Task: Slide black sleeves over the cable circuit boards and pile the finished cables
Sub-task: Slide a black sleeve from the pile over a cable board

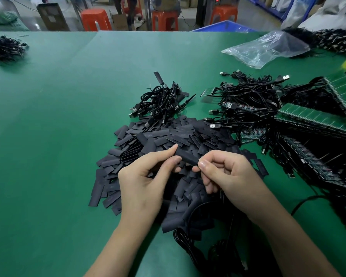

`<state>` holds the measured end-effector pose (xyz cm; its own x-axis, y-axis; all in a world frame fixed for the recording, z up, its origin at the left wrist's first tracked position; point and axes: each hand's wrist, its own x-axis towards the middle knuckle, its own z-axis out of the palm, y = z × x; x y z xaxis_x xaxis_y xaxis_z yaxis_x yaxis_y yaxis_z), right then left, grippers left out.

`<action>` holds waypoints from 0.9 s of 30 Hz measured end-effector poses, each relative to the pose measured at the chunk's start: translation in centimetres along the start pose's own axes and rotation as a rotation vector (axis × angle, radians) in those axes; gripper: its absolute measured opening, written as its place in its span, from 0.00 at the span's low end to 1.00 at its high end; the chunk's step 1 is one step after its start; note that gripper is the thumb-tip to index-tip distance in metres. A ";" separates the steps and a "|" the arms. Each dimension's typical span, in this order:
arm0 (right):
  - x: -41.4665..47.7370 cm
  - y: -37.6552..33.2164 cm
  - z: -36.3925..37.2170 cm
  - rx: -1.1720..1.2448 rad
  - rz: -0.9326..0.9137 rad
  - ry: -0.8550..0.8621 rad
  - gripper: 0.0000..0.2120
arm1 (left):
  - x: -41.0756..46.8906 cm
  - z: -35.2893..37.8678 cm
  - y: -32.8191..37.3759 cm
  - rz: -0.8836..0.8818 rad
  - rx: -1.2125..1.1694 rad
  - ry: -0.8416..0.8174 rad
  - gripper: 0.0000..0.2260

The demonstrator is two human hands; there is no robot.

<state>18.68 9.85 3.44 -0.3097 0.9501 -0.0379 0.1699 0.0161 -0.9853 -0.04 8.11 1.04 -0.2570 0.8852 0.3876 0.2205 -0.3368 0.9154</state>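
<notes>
Your left hand (144, 184) pinches the left end of one black sleeve (187, 156) between thumb and forefinger, and your right hand (228, 176) pinches the right end the same way. Its other fingers (210, 186) are curled under. The sleeve is held just above the heap of loose sleeves (168, 134), slanting down to the right. I can't tell whether a board is inside it yet, because the sleeve and your fingertips hide that end. A black cable (190, 234) loops below your wrists and runs up under the right hand. It's probably the one in work, so I'd call this mid-sleeving and not a finished unit. Beyond the sleeve heap, the finished pile (164, 96) is small: a tangle of cables with a few sleeved ends sticking out. To its right the unsleeved cables (248, 98) form a bigger tangle with USB plugs and bare boards showing. Further right lie green board panels (316, 118) with cables attached, stacked in several layers. So you're early in this batch, with a handful done and most of the stock left. The loose sleeves look plentiful, so supply shouldn't limit you. A clear plastic bag (266, 47) lies on the green mat (68, 116) behind the cables. There's another dark cable heap (4, 48) at the far left edge, but I can't tell whether those are sleeved.
</notes>
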 end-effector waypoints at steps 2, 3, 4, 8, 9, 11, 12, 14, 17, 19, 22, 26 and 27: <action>-0.1 -0.3 -0.5 -0.071 0.024 -0.087 0.09 | 0.0 0.3 0.2 -0.131 -0.162 0.010 0.08; -0.1 -0.4 -0.8 -0.122 0.026 -0.124 0.09 | 0.1 0.5 0.3 -0.174 -0.222 0.015 0.08; -0.2 -0.4 -1.0 -0.180 0.025 -0.148 0.09 | 0.1 0.5 0.4 -0.205 -0.267 0.017 0.08; -0.3 -1.2 -1.7 -0.269 0.049 -0.145 0.13 | 0.2 0.6 0.3 -0.269 -0.348 -0.013 0.11; -0.2 -1.8 -1.9 -0.257 0.042 -0.123 0.13 | 0.3 0.5 0.3 -0.279 -0.367 -0.017 0.11; 0.7 -3.4 -2.5 -0.237 0.007 -0.048 0.14 | 0.5 0.4 0.2 -0.278 -0.385 -0.014 0.11; 1.7 -4.3 -2.6 -0.210 -0.003 0.002 0.14 | 0.5 0.4 0.2 -0.266 -0.373 -0.011 0.10; 4.6 -5.9 -2.4 -0.126 0.015 0.096 0.15 | 0.6 0.4 0.2 -0.235 -0.335 0.001 0.07; 10.7 -7.5 -0.8 0.002 0.135 0.106 0.16 | 0.3 0.4 0.4 -0.201 -0.300 0.026 0.07; 14.8 -8.7 0.5 0.110 0.241 0.099 0.16 | 0.2 0.5 0.5 -0.190 -0.296 0.029 0.07; 19.8 -10.2 1.4 0.211 0.332 0.155 0.16 | 0.3 0.7 0.4 -0.199 -0.298 0.022 0.07; 23.8 -11.4 2.9 0.198 0.326 0.240 0.13 | 0.4 0.7 0.2 -0.198 -0.297 -0.002 0.07; 24.3 -11.5 3.2 0.127 0.303 0.236 0.12 | 0.4 0.7 0.1 -0.195 -0.294 -0.013 0.07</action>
<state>6.21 31.79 13.35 -0.0379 0.9515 -0.3053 0.0987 -0.3004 -0.9487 0.49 8.67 1.27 -0.2555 0.9453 0.2027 -0.1121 -0.2372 0.9650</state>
